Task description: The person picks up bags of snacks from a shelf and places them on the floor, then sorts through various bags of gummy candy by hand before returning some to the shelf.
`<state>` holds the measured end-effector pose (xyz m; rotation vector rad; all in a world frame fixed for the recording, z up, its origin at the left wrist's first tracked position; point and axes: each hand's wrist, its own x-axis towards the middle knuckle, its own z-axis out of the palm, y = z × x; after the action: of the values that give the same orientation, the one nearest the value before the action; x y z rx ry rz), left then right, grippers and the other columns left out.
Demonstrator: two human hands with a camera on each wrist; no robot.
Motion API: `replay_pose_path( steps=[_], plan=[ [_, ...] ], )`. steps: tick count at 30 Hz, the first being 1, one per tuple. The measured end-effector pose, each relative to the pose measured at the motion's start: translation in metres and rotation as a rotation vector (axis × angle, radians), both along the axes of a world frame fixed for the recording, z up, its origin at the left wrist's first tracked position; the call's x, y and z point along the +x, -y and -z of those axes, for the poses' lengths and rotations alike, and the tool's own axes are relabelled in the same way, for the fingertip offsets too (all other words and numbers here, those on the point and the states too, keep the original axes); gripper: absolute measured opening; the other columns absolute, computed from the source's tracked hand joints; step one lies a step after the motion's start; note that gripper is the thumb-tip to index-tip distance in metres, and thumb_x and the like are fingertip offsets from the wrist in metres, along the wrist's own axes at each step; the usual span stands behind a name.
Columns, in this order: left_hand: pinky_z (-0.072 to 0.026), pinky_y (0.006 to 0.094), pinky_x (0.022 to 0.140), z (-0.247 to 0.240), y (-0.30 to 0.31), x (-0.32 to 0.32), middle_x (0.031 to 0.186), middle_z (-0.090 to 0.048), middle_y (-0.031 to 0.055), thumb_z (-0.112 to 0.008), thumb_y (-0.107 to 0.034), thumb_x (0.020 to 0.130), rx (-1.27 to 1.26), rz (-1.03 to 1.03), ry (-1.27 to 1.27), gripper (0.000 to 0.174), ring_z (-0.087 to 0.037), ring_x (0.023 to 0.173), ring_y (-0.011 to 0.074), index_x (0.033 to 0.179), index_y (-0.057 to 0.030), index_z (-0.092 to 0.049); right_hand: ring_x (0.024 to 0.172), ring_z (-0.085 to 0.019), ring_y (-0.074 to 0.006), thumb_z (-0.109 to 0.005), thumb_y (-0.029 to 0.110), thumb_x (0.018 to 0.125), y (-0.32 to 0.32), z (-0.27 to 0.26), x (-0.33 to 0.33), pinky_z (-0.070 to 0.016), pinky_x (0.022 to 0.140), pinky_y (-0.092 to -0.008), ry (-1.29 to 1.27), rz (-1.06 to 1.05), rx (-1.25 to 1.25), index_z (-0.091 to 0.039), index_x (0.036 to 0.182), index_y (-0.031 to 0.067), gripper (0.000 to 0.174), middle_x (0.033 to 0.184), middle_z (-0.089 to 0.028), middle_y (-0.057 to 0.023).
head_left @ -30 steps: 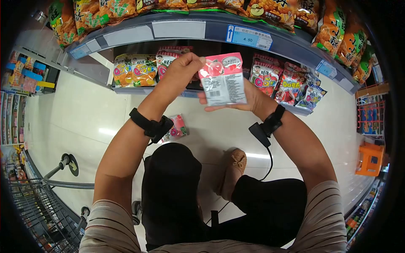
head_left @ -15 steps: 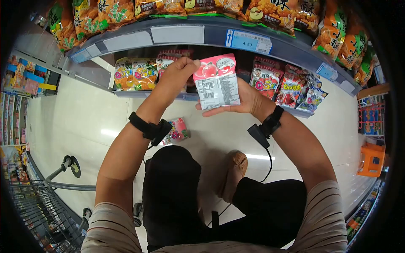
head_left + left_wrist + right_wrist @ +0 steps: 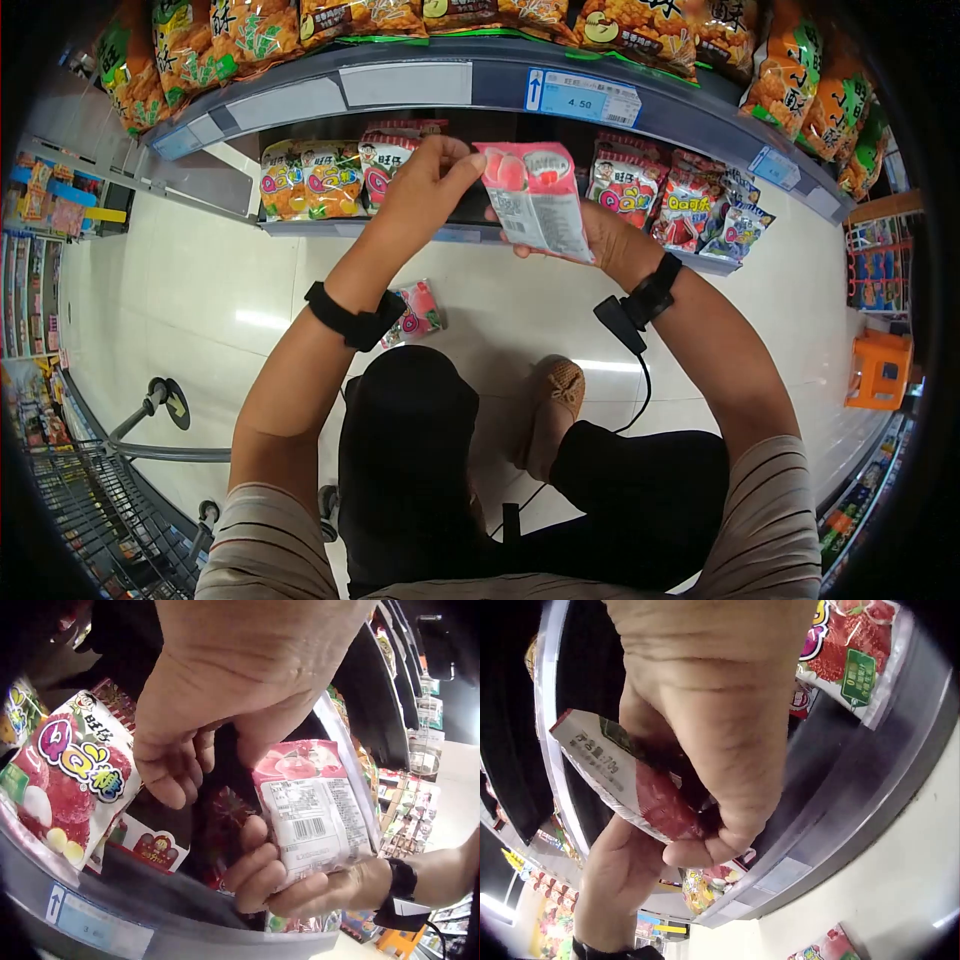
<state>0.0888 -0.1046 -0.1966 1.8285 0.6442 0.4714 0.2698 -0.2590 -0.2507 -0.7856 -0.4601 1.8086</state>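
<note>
A pink-and-white gummy candy packet [image 3: 540, 205], printed with peaches, is held in front of the lower shelf with its text and barcode side facing up. My left hand [image 3: 425, 185] pinches its upper left corner, thumb on the printed face and the other fingers curled. From below and behind, my right hand [image 3: 615, 240] holds the packet near its lower right edge. The left wrist view shows several right-hand fingers [image 3: 255, 859] bent at the packet's lower left. In the right wrist view the packet [image 3: 604, 765] is seen nearly edge-on.
On the lower shelf [image 3: 330, 229] stand orange gummy packets [image 3: 333, 180] at left and red ones [image 3: 625, 190] at right. Another pink packet [image 3: 415, 310] lies on the floor. Large snack bags [image 3: 365, 15] line the shelf above. A shopping cart [image 3: 110, 510] stands at left.
The packet first shifted slightly left, then back right, and now tilts with its lower end swung toward the right. Both hands stay on it; the packet on the floor stays put.
</note>
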Motion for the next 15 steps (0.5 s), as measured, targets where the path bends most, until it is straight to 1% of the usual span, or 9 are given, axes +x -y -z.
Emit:
replay_pose_path(
  steps=[2, 5, 8, 9, 11, 14, 15],
  plan=[
    [-0.0524, 0.0298, 0.071, -0.005, 0.006, -0.008, 0.094, -0.066, 0.0096, -0.064, -0.044, 0.096, -0.017, 0.049, -0.061, 0.049, -0.065, 0.085, 0.0164, 0.109, 0.003, -0.059, 0.089, -0.07, -0.0208, -0.066, 0.03, 0.096, 0.001, 0.009, 0.001, -0.0587, 0.071, -0.0293, 0.125, 0.056, -0.061, -0.063, 0.126, 0.0026, 0.041, 0.111, -0.07, -0.0149],
    [-0.05, 0.0255, 0.054, -0.014, 0.02, -0.013, 0.099, -0.065, 0.0093, -0.058, -0.044, 0.1, -0.187, 0.097, -0.196, 0.05, -0.064, 0.077, 0.0131, 0.119, 0.0025, -0.056, 0.089, -0.07, -0.0184, -0.068, 0.027, 0.094, 0.006, -0.016, -0.018, -0.0571, 0.065, -0.0279, 0.225, 0.147, -0.148, -0.065, 0.122, 0.0024, 0.037, 0.106, -0.07, -0.0117],
    [-0.0493, 0.0254, 0.048, -0.006, 0.021, -0.01, 0.098, -0.065, 0.0101, -0.056, -0.042, 0.101, -0.308, 0.126, -0.259, 0.049, -0.065, 0.071, 0.0147, 0.119, 0.0032, -0.055, 0.092, -0.069, -0.0169, -0.068, 0.024, 0.095, 0.006, -0.019, -0.021, -0.056, 0.063, -0.0284, 0.181, 0.0, -0.13, -0.065, 0.122, 0.0034, 0.034, 0.104, -0.069, -0.0086],
    [-0.0523, 0.0264, 0.051, -0.006, 0.02, -0.008, 0.097, -0.065, 0.0103, -0.056, -0.041, 0.101, -0.31, 0.138, -0.25, 0.049, -0.066, 0.074, 0.0141, 0.121, 0.0037, -0.054, 0.091, -0.069, -0.0157, -0.067, 0.024, 0.096, 0.007, -0.018, -0.018, -0.0557, 0.063, -0.0282, 0.151, -0.024, -0.126, -0.065, 0.122, 0.0033, 0.033, 0.105, -0.069, -0.0076],
    [-0.0549, 0.0276, 0.055, 0.002, 0.017, -0.009, 0.101, -0.065, 0.0117, -0.055, -0.038, 0.102, -0.439, 0.129, -0.184, 0.048, -0.068, 0.08, 0.0162, 0.125, 0.0039, -0.052, 0.091, -0.068, -0.0134, -0.065, 0.024, 0.098, 0.009, -0.014, -0.012, -0.055, 0.064, -0.0278, 0.091, -0.072, -0.12, -0.065, 0.122, 0.0029, 0.032, 0.105, -0.069, -0.0056],
    [-0.0579, 0.0295, 0.064, 0.004, 0.017, -0.012, 0.109, -0.063, 0.0136, -0.055, -0.033, 0.101, -0.557, 0.093, -0.086, 0.047, -0.069, 0.09, 0.0199, 0.13, 0.0039, -0.049, 0.087, -0.066, -0.0121, -0.06, 0.026, 0.101, 0.004, -0.011, -0.011, -0.0531, 0.066, -0.0262, 0.281, 0.226, -0.164, -0.064, 0.118, 0.0035, 0.029, 0.102, -0.067, -0.0036],
    [-0.0587, 0.0301, 0.067, 0.004, 0.018, -0.014, 0.112, -0.062, 0.0142, -0.055, -0.031, 0.101, -0.583, 0.078, -0.053, 0.047, -0.07, 0.093, 0.0213, 0.131, 0.0039, -0.049, 0.084, -0.062, -0.0113, -0.059, 0.028, 0.102, 0.001, -0.005, -0.01, -0.0513, 0.072, -0.0256, 0.273, 0.377, -0.117, -0.064, 0.114, 0.0063, 0.025, 0.097, -0.065, -0.0022]
  ],
)
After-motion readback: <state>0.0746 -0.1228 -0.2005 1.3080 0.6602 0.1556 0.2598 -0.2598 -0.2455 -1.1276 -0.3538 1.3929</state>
